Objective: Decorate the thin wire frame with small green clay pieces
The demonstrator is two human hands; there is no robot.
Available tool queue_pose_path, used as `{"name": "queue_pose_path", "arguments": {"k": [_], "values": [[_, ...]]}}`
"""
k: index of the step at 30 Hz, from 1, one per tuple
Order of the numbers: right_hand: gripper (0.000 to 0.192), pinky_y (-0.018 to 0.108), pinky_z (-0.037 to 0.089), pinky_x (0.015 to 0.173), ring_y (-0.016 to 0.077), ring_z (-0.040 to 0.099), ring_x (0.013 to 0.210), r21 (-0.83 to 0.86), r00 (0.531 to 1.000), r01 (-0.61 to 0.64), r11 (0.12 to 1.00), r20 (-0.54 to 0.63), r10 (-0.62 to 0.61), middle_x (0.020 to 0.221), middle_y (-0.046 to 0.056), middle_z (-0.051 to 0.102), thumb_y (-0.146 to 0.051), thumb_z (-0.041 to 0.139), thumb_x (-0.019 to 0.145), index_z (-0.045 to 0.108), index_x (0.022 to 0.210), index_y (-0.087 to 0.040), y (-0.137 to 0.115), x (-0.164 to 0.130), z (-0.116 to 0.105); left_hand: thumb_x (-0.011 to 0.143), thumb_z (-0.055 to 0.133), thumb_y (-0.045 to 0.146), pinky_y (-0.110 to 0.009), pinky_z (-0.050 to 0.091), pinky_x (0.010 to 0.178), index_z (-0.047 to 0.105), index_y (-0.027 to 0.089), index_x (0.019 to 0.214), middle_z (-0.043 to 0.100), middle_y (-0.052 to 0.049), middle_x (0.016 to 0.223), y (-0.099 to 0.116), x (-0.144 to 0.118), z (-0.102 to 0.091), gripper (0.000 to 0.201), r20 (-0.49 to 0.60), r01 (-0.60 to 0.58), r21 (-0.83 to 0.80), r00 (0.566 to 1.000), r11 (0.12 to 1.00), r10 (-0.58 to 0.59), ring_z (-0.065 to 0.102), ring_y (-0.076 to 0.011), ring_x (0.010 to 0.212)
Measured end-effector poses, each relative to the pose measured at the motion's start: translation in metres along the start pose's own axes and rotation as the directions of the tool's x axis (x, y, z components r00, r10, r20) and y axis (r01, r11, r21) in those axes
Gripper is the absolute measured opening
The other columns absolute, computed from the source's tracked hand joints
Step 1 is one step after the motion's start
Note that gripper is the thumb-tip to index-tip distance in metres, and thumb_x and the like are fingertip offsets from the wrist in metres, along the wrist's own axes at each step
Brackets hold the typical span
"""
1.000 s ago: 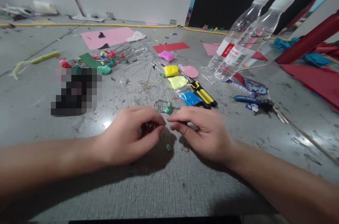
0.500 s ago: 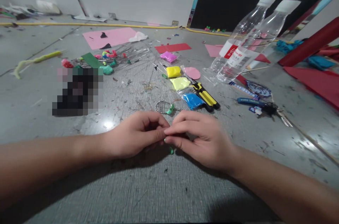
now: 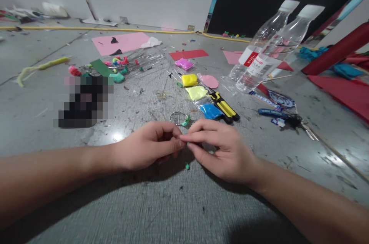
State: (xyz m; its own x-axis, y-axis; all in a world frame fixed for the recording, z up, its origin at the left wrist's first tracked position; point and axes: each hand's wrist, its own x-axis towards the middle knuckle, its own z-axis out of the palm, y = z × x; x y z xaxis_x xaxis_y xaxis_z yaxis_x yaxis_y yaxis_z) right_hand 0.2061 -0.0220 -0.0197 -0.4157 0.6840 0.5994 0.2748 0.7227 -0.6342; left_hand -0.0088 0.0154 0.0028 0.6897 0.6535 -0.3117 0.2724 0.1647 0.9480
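My left hand (image 3: pixel 152 146) and my right hand (image 3: pixel 223 149) meet at the fingertips, both closed in a pinch. Between them shows a speck of green clay (image 3: pixel 188 143), mostly hidden by the fingers. Just below, on the grey surface, lies a small green clay piece (image 3: pixel 187 166). Behind my fingertips rests a loop of thin wire (image 3: pixel 172 118) with green clay (image 3: pixel 186 121) attached on its right side.
Packets of blue clay (image 3: pixel 211 111), pale yellow clay (image 3: pixel 196 92) and yellow clay (image 3: pixel 189 80) lie beyond, beside yellow-black pliers (image 3: pixel 224 106). Two plastic bottles (image 3: pixel 258 69) stand right. Keys (image 3: pixel 309 130) lie nearer. A blurred dark object (image 3: pixel 83 105) is left, near coloured clay pieces (image 3: pixel 122 60).
My right thumb has shifted slightly up and right along the pinch, and the green speck shows at a different spot between the fingertips. The surrounding things stay put.
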Motion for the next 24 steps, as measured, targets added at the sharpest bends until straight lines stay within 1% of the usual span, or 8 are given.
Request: {"name": "queue_pose_path", "arguments": {"k": [4,9,12,15,19,21,24], "values": [[0.025,0.03,0.061,0.071,0.016,0.071,0.082,-0.011,1.0,0.01,1.0,-0.015,-0.011,0.095,0.006,0.075,-0.007,0.059,0.091,0.076,0.106,-0.019,0.0,-0.0001,-0.0003,0.091,0.068,0.033,-0.015,0.036,0.042,0.061,0.016,0.084,0.053,0.007,0.059,-0.0004,-0.0014,-0.0001,0.019,0.01,-0.009,0.012,1.0,1.0,0.009,0.046,-0.0056,0.048],[0.019,0.028,0.06,0.072,0.0155,0.072,0.08,0.005,0.998,0.04,0.999,-0.039,-0.039,0.089,0.006,0.076,-0.005,0.06,0.09,0.074,0.098,-0.016,-0.0011,0.0016,-0.0007,0.09,0.068,0.032,-0.015,0.035,0.042,0.061,0.017,0.084,0.052,0.007,0.06,-0.0005,-0.0015,0.0005,0.018,0.02,-0.015,0.002,1.0,1.0,0.015,0.045,-0.0056,0.048],[0.019,0.029,0.059,0.07,0.0158,0.071,0.08,0.005,0.999,0.034,0.999,-0.035,-0.033,0.089,0.005,0.075,-0.006,0.063,0.089,0.073,0.098,-0.019,-0.0009,0.0016,-0.0006,0.091,0.067,0.03,-0.015,0.036,0.043,0.062,0.017,0.085,0.053,0.007,0.062,-0.0003,-0.0001,0.0001,0.016,0.03,-0.032,-0.006,0.999,0.999,0.032,0.046,-0.0053,0.048],[0.013,0.029,0.058,0.068,0.0154,0.069,0.079,0.024,1.0,0.012,1.0,-0.014,-0.012,0.089,0.003,0.073,-0.011,0.068,0.091,0.072,0.099,-0.021,-0.0008,0.001,-0.0004,0.091,0.066,0.03,-0.015,0.036,0.044,0.062,0.016,0.086,0.055,0.006,0.065,0.0003,0.0004,-0.0007,0.016,0.044,-0.039,-0.006,0.998,0.999,0.039,0.046,-0.0052,0.05],[0.008,0.029,0.057,0.067,0.0143,0.066,0.076,0.049,1.0,0.002,0.999,0.02,-0.002,0.088,0.004,0.07,-0.014,0.07,0.092,0.073,0.097,-0.019,-0.0011,-0.0001,0.0011,0.091,0.067,0.034,-0.016,0.035,0.044,0.061,0.016,0.087,0.051,0.007,0.062,0.0003,-0.0003,-0.0014,0.019,0.078,-0.005,0.027,0.997,1.0,0.003,0.045,-0.0063,0.05],[0.012,0.029,0.057,0.068,0.0139,0.065,0.076,0.059,1.0,0.006,0.998,0.025,-0.007,0.089,0.004,0.07,-0.011,0.068,0.092,0.073,0.099,-0.018,-0.0008,-0.0004,0.0023,0.091,0.067,0.036,-0.016,0.034,0.043,0.061,0.017,0.087,0.051,0.007,0.061,0.0001,-0.0007,-0.0015,0.02,0.091,0.022,0.038,0.996,0.999,-0.025,0.045,-0.0064,0.05],[0.019,0.029,0.059,0.07,0.0139,0.067,0.078,0.074,0.999,0.011,0.997,0.037,-0.014,0.093,0.005,0.07,-0.009,0.066,0.093,0.075,0.104,-0.02,0.0002,-0.0006,0.0031,0.09,0.068,0.037,-0.016,0.032,0.041,0.059,0.018,0.085,0.05,0.008,0.06,0.0004,-0.0009,-0.0014,0.021,0.083,0.057,0.029,0.995,0.998,-0.059,0.043,-0.0061,0.047]]}}
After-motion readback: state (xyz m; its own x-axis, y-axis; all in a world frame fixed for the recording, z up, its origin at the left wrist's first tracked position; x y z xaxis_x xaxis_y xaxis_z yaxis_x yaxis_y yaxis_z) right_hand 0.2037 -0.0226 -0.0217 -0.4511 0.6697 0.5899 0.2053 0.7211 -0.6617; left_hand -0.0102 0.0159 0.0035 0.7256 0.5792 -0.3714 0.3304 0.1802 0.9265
